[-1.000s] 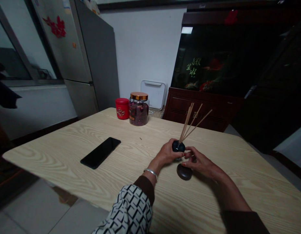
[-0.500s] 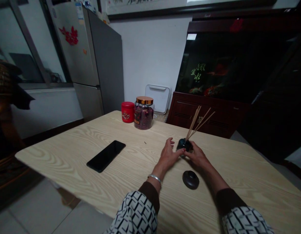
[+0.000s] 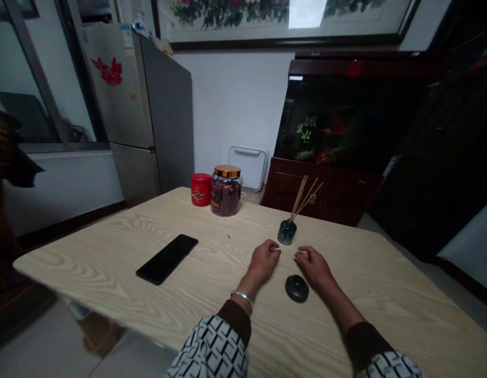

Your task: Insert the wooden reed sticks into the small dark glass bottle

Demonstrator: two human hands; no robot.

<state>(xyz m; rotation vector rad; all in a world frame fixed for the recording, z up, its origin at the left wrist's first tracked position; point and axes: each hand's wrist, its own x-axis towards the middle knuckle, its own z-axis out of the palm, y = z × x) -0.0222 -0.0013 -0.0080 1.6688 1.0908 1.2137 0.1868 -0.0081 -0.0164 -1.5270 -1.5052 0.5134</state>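
The left hand (image 3: 262, 261) and the right hand (image 3: 312, 266) rest on a pale wood-grain table (image 3: 89, 252), both empty, with the fingers loosely curled, neither spread nor pinching anything. Their fingertips face each other across a small gap. Ahead of that gap stands a small dark glass bottle (image 3: 287, 232), touched by neither hand, with thin wooden reed sticks (image 3: 305, 197) fanning up from it and leaning away to the right. Just below the right hand's fingers, toward the person, lies a dark round lid (image 3: 297, 288); in this dim light, its material is hard to make out. A silver bangle (image 3: 242, 297) circles the left wrist. Well to the left of the left hand lies a black smartphone (image 3: 166, 259). Farther ahead, between the hands and the wall, stand a glass jar of dried rosebuds (image 3: 226, 193) with a copper-coloured lid and a red tin (image 3: 200, 189) just beside it.
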